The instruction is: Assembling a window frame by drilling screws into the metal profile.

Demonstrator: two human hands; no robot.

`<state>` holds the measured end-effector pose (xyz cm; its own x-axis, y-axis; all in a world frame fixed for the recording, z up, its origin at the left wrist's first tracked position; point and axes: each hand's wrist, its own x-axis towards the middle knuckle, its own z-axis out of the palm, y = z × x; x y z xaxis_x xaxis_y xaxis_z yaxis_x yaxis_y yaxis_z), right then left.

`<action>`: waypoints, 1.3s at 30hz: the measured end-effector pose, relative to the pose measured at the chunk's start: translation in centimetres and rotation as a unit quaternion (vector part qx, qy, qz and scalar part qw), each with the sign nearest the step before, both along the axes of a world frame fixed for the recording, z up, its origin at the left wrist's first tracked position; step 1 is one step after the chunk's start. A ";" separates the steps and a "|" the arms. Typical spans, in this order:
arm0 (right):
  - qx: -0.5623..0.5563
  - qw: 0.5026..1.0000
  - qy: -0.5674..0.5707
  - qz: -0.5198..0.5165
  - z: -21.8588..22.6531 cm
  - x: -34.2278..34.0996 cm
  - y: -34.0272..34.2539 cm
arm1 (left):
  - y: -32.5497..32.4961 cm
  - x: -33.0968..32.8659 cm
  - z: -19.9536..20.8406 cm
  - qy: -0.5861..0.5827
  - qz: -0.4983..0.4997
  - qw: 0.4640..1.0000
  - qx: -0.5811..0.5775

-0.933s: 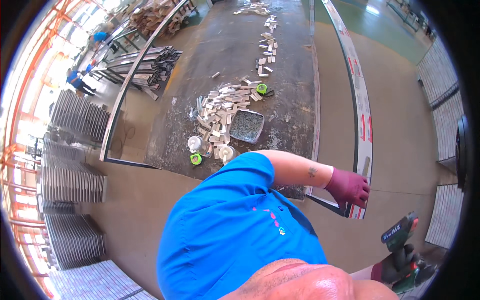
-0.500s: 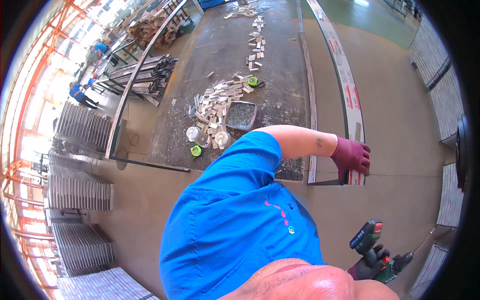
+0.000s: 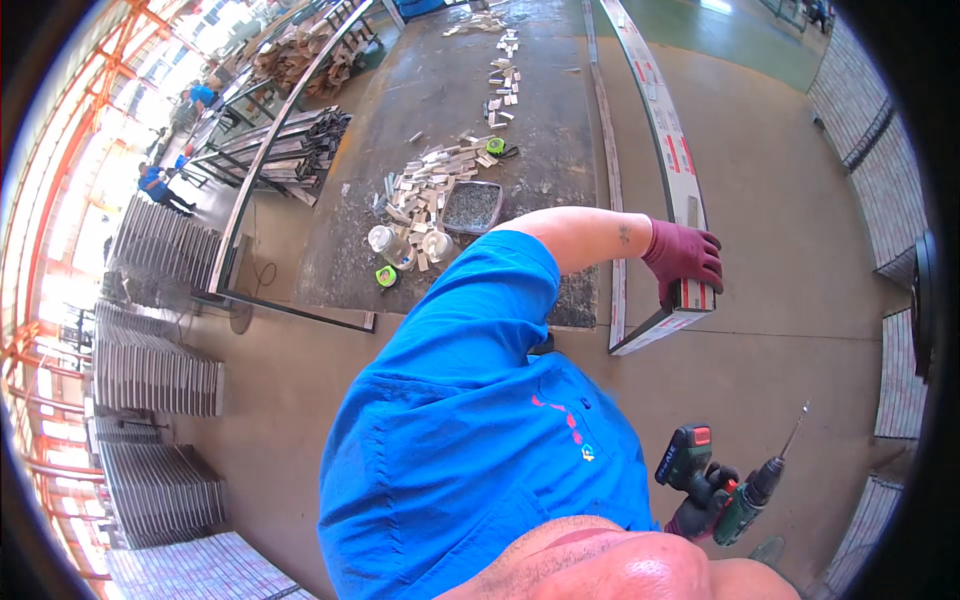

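Observation:
My left hand [image 3: 684,262], in a maroon glove, reaches across to the right, its fingers wrapped over the near end of a long frame bar [image 3: 668,140]. The bar has white film with red marks on top and a dark side. A shorter dark end piece [image 3: 655,328] slants from that corner toward the table. Lower right, my gloved right hand [image 3: 706,497] grips a green and black cordless drill [image 3: 740,508] by its handle. Its long thin bit [image 3: 796,430] points up and to the right, apart from the frame.
A worn dark table [image 3: 545,190] bears metal offcuts [image 3: 428,180], a tray of screws [image 3: 472,206], white containers [image 3: 390,246] and green tape measures [image 3: 386,276]. Another frame edge [image 3: 300,322] runs along the left. Stacked profiles [image 3: 160,380] stand at left; people [image 3: 163,188] are farther off.
My right hand has raised the drill leftward, and its bit has swung upward. The frame's near corner has shifted up and left with my left hand, showing more of its end piece.

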<state>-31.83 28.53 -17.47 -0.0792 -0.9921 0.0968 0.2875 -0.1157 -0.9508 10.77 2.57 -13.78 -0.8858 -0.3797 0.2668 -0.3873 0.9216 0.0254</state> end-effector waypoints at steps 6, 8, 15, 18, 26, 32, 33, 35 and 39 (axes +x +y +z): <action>-0.021 0.999 0.050 0.005 0.5 2.2 1.7 | -0.5 -2.2 0.7 -0.044 -0.023 0.998 0.039; -0.052 0.989 0.135 -0.034 0.4 3.6 0.3 | -0.8 -2.0 1.6 -0.088 -0.012 0.987 0.132; 0.025 0.995 0.008 0.094 -0.3 4.8 -0.5 | -2.0 -3.3 3.8 -0.163 -0.047 0.984 0.063; 0.050 0.994 0.040 0.085 -3.4 5.7 0.0 | -2.9 -3.8 2.8 -0.141 -0.074 0.985 0.065; 0.097 0.989 0.047 0.103 -9.1 8.6 -0.4 | -2.6 -4.2 2.7 -0.116 -0.076 0.989 0.052; 0.085 0.992 0.010 0.094 -9.6 10.6 -0.8 | -2.4 -4.9 2.7 -0.121 -0.085 0.986 0.072; 0.086 0.992 0.000 0.096 -9.6 10.8 -0.8 | -2.5 -4.8 2.6 -0.124 -0.086 0.986 0.073; 0.087 0.991 -0.012 0.096 -9.5 11.0 -0.8 | -2.6 -4.9 2.3 -0.146 -0.079 0.984 0.058; 0.114 0.991 -0.002 0.072 -9.1 11.3 -0.8 | -2.8 -5.1 2.0 -0.161 -0.072 0.981 0.076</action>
